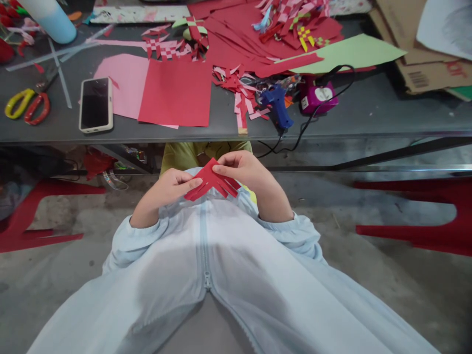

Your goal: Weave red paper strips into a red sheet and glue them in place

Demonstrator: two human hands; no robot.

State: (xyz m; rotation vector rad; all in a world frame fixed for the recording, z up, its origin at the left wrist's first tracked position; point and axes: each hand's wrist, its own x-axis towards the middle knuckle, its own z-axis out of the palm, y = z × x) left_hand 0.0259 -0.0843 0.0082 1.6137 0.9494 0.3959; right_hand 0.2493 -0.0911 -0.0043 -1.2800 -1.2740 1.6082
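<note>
Over my lap I hold a small piece of red paper (207, 173) cut into strips along its lower edges. My left hand (167, 188) pinches its left side, thumb on top. At its upper right, my right hand (241, 169) grips the paper between thumb and fingers. The strips fan downward toward my light blue jacket (177, 246). On the table just ahead lie a red paper sheet (175, 93) and a pink sheet (127, 83) partly under it. Fingers beneath the paper are hidden.
Scissors (29, 103) with yellow and red handles and a phone (96, 104) lie at left on the dark table (368, 118). A blue glue gun (277, 105) with a black cord rests near the front edge, beside a purple box (317, 98). Red stools (435, 211) stand either side.
</note>
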